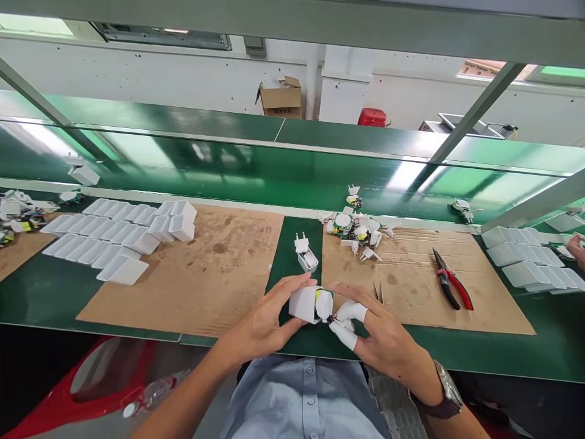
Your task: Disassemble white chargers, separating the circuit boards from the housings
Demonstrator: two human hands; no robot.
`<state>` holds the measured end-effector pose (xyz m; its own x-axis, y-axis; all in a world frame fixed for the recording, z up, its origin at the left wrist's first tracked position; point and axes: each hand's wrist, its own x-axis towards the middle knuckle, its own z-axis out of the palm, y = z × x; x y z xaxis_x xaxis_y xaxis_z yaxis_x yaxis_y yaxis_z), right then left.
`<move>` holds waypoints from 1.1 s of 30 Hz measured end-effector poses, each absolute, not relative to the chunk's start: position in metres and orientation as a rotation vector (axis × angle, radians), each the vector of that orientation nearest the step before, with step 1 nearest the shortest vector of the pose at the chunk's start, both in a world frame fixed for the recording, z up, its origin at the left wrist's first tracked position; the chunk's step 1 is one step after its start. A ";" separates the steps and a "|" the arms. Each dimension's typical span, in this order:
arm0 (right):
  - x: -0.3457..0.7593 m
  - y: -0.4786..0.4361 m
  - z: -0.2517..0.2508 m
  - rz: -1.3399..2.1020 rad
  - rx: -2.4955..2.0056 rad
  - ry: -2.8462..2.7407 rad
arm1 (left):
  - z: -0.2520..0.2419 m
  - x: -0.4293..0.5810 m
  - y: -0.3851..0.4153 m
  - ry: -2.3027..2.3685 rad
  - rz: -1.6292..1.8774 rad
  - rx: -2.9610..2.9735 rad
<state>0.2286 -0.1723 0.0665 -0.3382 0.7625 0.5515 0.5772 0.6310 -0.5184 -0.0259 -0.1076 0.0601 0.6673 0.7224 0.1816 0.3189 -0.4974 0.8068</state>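
My left hand (267, 314) grips a white plastic charger case (301, 304) between thumb and fingers, over the green strip of table at the front. A circuit assembly (324, 305), white with yellow and green parts, sits partly in the case's right end. With thumb and index finger in white finger covers, my right hand (381, 329) pinches at that end, where small dark wires show. Just beyond stands another white case with a plug (307, 259) on its top. Beside my right fingers lie tweezers (378, 292), partly hidden.
Rows of white cases (109, 231) stand on the left cardboard (219, 268). A pile of plug assemblies (359, 228) and red-handled pliers (451, 283) lie on the right cardboard (411, 305). More white cases (530, 259) and another person's hand (576, 249) are at far right.
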 end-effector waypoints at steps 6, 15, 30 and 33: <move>0.242 -0.176 0.066 0.406 -1.004 -1.983 | 0.065 -0.027 -0.107 0.825 0.558 2.140; 0.261 -0.185 0.026 1.151 -1.013 -0.728 | 0.023 -0.043 -0.092 1.041 0.364 2.356; 0.212 -0.193 0.009 1.416 -0.955 -0.637 | 0.088 0.025 -0.123 0.643 1.366 2.284; 0.211 -0.194 0.009 1.412 -0.952 -0.649 | 0.086 0.026 -0.123 0.632 1.367 2.264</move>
<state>0.2108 -0.1944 0.0088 0.0921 0.9827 -0.1607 -0.5183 -0.0905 -0.8504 0.0265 -0.1234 0.0859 0.4136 0.5761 0.7050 0.1636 -0.8087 0.5650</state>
